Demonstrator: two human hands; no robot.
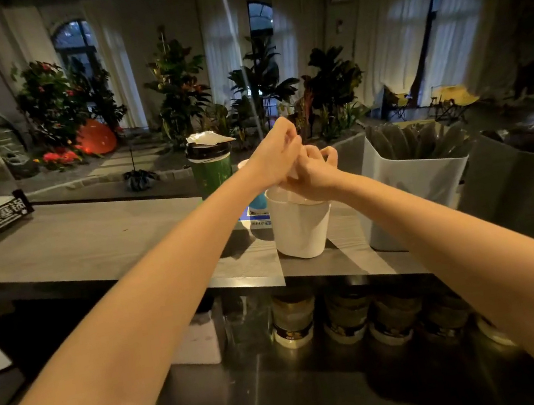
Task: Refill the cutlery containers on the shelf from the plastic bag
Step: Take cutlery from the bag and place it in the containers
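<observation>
Looking across a grey shelf (pixel 90 235) sitting above a steel counter (pixel 288 400). Seeing a dark bin (pixel 527 191) standing at the far right, beside a pale bin (pixel 421 179) holding dark packets. Finding the white container (pixel 300 228) standing mid-shelf, just left of the pale bin, with a green cup (pixel 212 172) behind. Holding left grip (pixel 277 155) and right grip (pixel 315 174) together over its rim, both curling round a white thing (pixel 294 172), too blurred for naming.
</observation>
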